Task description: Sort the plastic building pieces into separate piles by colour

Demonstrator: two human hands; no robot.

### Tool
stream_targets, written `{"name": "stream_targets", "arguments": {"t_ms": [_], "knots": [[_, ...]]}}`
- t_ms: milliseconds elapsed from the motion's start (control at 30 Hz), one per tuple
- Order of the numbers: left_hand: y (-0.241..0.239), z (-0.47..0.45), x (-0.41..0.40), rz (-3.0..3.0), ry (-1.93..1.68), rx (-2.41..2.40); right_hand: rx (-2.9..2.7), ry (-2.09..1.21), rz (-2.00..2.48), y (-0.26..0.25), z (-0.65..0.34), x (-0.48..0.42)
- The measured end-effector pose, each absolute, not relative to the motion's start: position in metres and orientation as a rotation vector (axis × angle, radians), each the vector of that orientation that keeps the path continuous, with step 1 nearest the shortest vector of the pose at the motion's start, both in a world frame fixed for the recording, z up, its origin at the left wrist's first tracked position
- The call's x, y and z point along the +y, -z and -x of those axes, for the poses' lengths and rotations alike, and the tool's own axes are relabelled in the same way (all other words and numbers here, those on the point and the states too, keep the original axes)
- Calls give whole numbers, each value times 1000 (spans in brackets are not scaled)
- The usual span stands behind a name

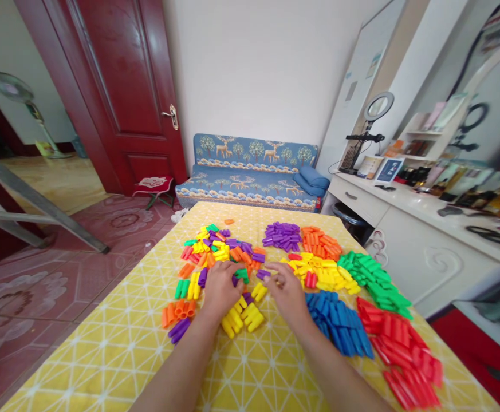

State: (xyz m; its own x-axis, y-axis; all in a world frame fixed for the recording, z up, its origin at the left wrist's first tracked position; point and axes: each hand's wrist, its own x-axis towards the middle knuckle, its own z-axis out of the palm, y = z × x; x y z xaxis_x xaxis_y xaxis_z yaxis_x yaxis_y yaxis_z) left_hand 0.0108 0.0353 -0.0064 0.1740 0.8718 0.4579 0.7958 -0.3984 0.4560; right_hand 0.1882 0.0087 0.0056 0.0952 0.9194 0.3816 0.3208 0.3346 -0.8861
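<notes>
My left hand (223, 288) is over the mixed pile of plastic building blocks, its thumb and forefinger closed around a green block (241, 274). Opposite it, my right hand (287, 290) has a small purple block (263, 274) at its fingertips. Loose yellow blocks (252, 317) lie just below the left hand, and another yellow block (259, 292) sits between the hands. Mixed orange, purple, green and yellow blocks (220, 250) spread beyond and left of my left hand. Part of that pile is hidden under it.
Sorted heaps fill the right side: purple (282, 236), orange (321, 243), yellow with a few red pieces (325, 271), green (374, 281), blue (339, 323) and red (398, 349). A patterned cloth (103, 343) covers the table. Beyond stand a blue sofa (250, 177) and a white dresser (370, 206).
</notes>
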Motion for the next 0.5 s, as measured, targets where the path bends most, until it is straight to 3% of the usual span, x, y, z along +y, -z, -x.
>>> {"name": "stream_targets", "arguments": {"t_ms": [200, 500], "knots": [[4, -10, 35, -2298, -1093, 1469, -1528, -673, 1268, 35, -145, 16], [0, -15, 31, -2188, -1217, 1471, -1686, -502, 1293, 38, -151, 11]]}}
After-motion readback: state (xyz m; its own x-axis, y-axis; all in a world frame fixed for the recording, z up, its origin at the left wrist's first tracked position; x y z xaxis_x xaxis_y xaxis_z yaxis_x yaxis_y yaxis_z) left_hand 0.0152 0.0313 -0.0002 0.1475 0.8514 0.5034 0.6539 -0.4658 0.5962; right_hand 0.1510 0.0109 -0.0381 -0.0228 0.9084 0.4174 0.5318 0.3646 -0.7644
